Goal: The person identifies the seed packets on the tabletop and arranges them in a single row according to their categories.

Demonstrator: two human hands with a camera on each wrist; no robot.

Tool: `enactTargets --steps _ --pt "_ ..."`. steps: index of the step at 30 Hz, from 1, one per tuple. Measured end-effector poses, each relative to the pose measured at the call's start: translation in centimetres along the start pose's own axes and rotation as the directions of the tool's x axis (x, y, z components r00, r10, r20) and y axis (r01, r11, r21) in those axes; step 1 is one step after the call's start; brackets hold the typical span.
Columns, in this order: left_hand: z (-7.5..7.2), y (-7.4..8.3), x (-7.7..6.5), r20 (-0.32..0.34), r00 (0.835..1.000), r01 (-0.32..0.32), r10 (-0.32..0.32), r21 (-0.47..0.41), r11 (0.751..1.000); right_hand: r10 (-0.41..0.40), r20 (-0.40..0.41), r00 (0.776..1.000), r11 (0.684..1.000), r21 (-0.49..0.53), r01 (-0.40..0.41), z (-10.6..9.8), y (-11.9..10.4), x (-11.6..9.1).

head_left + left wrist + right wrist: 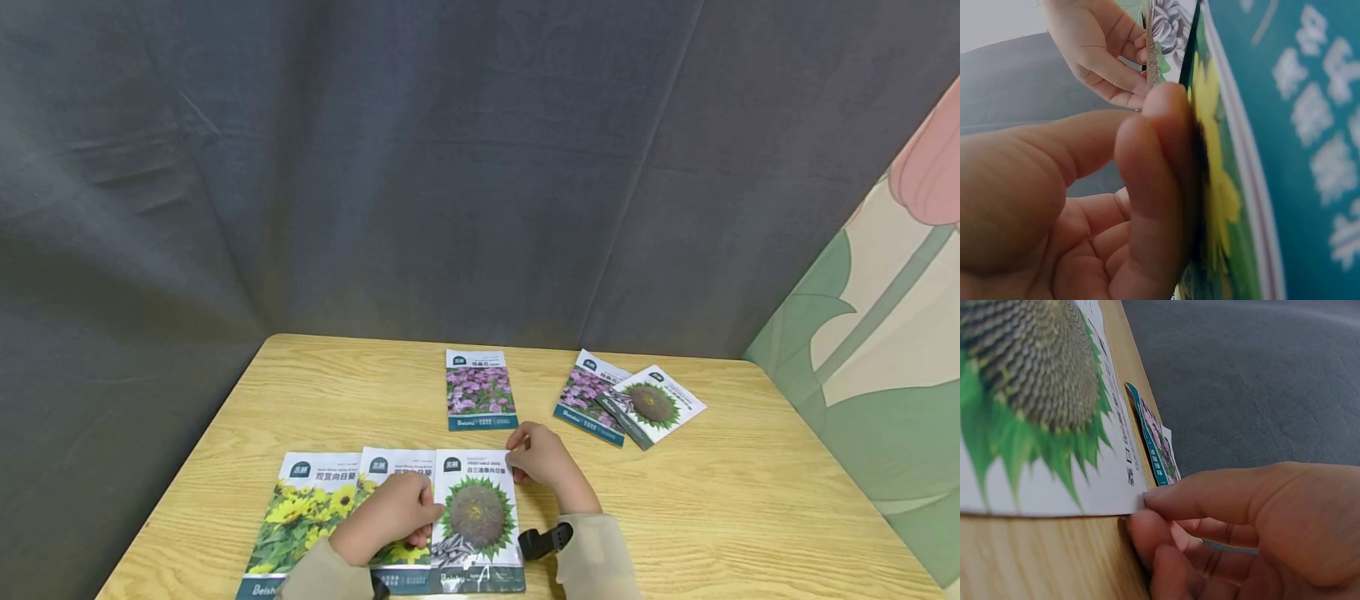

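A white seed packet (476,508) with a large sunflower head on it lies at the right end of a row of three. My right hand (542,457) pinches its upper right corner between thumb and fingers (1175,497). At its left edge, my left hand (401,510) has thumb and curled fingertips together on the packet's side. That hand lies over the middle packet (401,575), which shows yellow flowers and is partly hidden by it. Another yellow flower packet (296,517) lies at the row's left end, overlapped by the middle one.
Behind the row lies a purple flower packet (482,392). Farther right, a second purple flower packet (588,396) is partly covered by a tilted sunflower packet (652,406). A dark curtain (480,167) hangs behind the wooden table (712,500), and a flower-patterned wall (885,333) stands at the right.
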State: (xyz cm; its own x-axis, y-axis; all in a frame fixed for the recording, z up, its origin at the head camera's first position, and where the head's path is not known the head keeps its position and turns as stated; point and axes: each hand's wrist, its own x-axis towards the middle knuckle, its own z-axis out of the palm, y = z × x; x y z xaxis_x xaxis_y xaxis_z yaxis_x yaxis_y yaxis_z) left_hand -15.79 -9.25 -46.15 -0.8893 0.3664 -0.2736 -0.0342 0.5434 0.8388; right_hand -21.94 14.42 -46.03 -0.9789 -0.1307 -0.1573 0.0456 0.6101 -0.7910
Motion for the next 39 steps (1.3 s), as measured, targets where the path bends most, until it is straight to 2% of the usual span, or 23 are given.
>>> enactTargets --steps 7,15,18,20,25,27,31,34,39 --pt "0.2 0.2 -0.1 -0.018 1.0 0.011 -0.011 0.021 1.0 0.004 0.011 1.0 1.0 0.0 -0.004 -0.1 0.0 0.1" --pt "-0.1 0.6 -0.4 -0.013 1.0 0.018 -0.017 0.089 0.996 -0.003 0.047 0.999 1.0 0.027 0.002 -0.4 -0.4 -0.3" --pt "0.0 0.6 -0.4 -0.019 1.0 -0.015 0.017 0.101 0.995 -0.013 0.066 0.998 0.999 0.043 0.01 -0.6 -0.3 -0.3" --pt "0.1 0.8 -0.4 -0.033 0.998 -0.058 0.062 0.119 0.991 -0.019 0.077 0.997 0.999 0.051 0.015 -0.9 -0.1 -0.3" --pt "0.5 1.6 0.1 -0.096 0.979 -0.164 0.182 0.174 0.971 -0.032 0.081 0.996 0.999 0.039 0.029 -1.5 0.3 -0.2" --pt "0.7 2.0 0.4 -0.122 0.971 -0.186 0.207 0.163 0.969 -0.037 0.071 0.997 0.999 0.037 0.034 -1.8 0.3 -0.2" --pt "1.2 3.1 0.8 -0.157 0.957 -0.225 0.245 0.134 0.965 -0.034 0.026 0.999 0.998 0.054 0.033 -2.5 0.2 -0.2" --pt "1.6 4.1 1.2 -0.164 0.949 -0.246 0.269 0.149 0.958 -0.038 -0.022 0.999 0.998 0.045 0.039 -3.1 0.4 -0.3" --pt "2.1 5.8 2.0 -0.199 0.932 -0.259 0.303 0.218 0.941 -0.108 -0.124 0.986 0.993 -0.059 0.102 -4.6 1.2 -0.1"
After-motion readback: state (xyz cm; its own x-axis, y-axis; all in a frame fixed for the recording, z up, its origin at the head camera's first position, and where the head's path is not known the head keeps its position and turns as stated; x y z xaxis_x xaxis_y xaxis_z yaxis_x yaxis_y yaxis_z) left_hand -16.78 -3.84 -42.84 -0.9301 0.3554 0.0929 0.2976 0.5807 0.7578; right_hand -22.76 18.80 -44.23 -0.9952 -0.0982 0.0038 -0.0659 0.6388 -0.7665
